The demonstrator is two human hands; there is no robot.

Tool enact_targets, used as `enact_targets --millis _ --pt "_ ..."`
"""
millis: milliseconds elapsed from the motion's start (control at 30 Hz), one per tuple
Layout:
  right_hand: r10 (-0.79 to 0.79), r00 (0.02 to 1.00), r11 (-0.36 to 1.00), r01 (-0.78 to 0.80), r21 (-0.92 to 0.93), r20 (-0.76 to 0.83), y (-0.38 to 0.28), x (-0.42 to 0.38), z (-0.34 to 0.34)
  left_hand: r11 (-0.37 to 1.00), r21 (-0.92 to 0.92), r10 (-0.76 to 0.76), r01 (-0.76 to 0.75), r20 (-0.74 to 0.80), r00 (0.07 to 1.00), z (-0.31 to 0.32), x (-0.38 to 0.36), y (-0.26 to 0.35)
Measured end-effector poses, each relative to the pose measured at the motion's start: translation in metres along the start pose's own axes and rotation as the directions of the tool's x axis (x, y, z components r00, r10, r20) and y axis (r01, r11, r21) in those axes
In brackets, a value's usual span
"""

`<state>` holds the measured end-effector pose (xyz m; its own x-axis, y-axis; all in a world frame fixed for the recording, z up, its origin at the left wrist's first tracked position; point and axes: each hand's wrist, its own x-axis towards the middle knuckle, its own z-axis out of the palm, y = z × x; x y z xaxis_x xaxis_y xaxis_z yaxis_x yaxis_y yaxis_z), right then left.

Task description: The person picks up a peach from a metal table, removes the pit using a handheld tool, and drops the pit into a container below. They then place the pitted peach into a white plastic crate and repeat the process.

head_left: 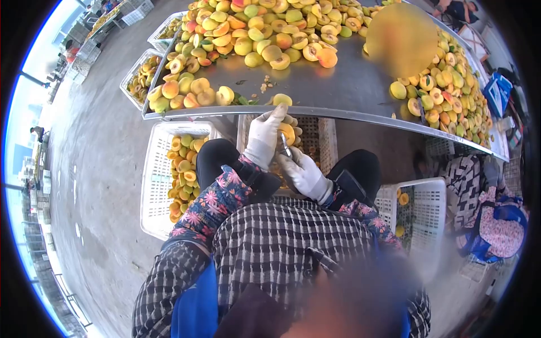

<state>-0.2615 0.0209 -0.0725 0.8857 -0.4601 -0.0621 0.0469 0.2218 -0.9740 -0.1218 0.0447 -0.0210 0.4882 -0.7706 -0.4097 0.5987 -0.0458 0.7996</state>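
Observation:
Both my hands wear white gloves and meet just below the near edge of the metal table. My left hand (264,135) is closed around a yellow peach half (287,133). In my right hand (307,176) is a small pitting tool with a shiny metal end (285,147), its tip against or very near that fruit; the handle is mostly covered by my fingers. Another peach half (282,99) sits at the table's edge, just beyond my left fingertips. Below my hands stands a crate (328,135), partly hidden by them.
Heaps of halved peaches (265,28) cover the far side of the metal table (327,84), with more piled at right (445,90). A white crate of peach halves (155,180) stands at my left, another white crate (425,208) at my right. A person in patterned clothes (499,225) is at far right.

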Motion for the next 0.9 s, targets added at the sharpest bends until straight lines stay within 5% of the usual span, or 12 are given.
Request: enact_targets --millis 100,233,500,600,700,767,867,900 --pt "0.146 0.989 0.958 -0.140 0.251 -0.007 -0.010 -0.001 0.015 0.947 0.250 0.199 -0.201 0.036 0.979 -0.006 0.003 0.000" --pt "0.300 0.952 0.905 -0.305 0.296 0.062 -0.032 -0.005 0.020 0.910 0.302 0.280 -0.284 0.057 0.958 -0.008 0.002 0.004" --pt "0.180 0.978 0.961 -0.152 0.231 -0.103 -0.032 -0.009 0.024 0.994 -0.107 -0.032 0.024 -0.069 0.997 0.003 0.000 0.011" --pt "-0.030 0.990 0.993 0.045 0.108 -0.136 -0.013 -0.008 0.018 0.970 -0.232 -0.083 0.073 -0.036 0.996 0.005 0.001 0.010" --pt "0.014 0.985 0.974 0.026 0.227 -0.172 -0.018 -0.020 0.004 0.871 -0.463 -0.143 0.165 0.081 0.986 -0.014 0.016 0.012" --pt "0.043 0.976 0.974 0.006 0.225 -0.215 -0.020 -0.023 -0.007 0.922 -0.374 -0.066 0.101 0.105 0.992 -0.025 0.011 0.017" --pt "0.172 0.969 0.978 -0.189 -0.084 -0.178 -0.014 -0.025 -0.041 0.973 -0.219 0.131 -0.079 0.232 0.964 -0.054 -0.002 0.033" --pt "0.129 0.973 0.949 -0.177 -0.260 -0.191 -0.015 -0.027 -0.043 0.977 0.001 0.209 -0.215 0.231 0.950 -0.073 -0.002 0.046"
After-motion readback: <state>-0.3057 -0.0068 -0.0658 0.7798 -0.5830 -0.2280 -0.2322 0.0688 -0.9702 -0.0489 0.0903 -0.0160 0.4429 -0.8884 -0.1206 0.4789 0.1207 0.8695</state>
